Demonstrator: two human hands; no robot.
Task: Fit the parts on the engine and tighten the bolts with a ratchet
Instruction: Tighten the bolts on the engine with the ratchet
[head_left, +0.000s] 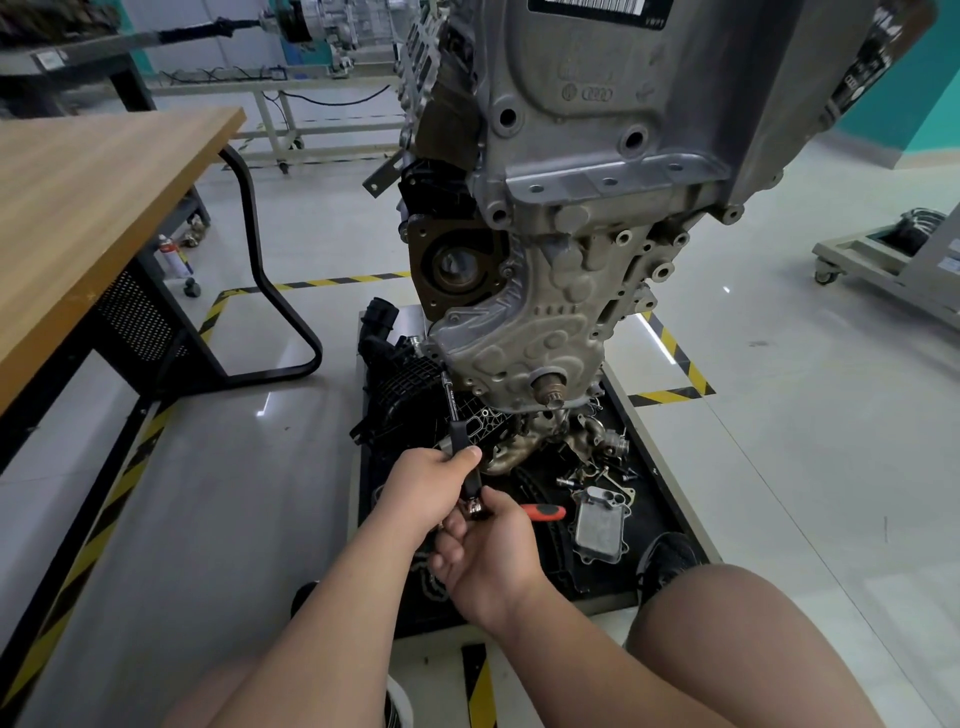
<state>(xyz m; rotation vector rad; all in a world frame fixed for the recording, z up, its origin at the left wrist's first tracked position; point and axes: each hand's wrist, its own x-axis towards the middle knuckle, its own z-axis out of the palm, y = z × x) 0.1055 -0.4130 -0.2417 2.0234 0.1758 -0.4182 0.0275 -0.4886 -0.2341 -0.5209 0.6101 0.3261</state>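
My left hand (431, 486) grips the ratchet (458, 434), its long axis running up-frame to the engine (519, 332); my right hand (488, 551) pinches its lower end.

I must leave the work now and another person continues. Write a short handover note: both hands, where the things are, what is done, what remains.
Left hand: grips the extension bar.
Right hand: holds the ratchet near its head, orange handle pointing right.
The bar tip is at the lower left edge of the engine; whether it sits on a bolt is not visible.
Done: cannot tell.
Left: the oil cooler, black manifold and loose bolts lie unfitted in the tray.
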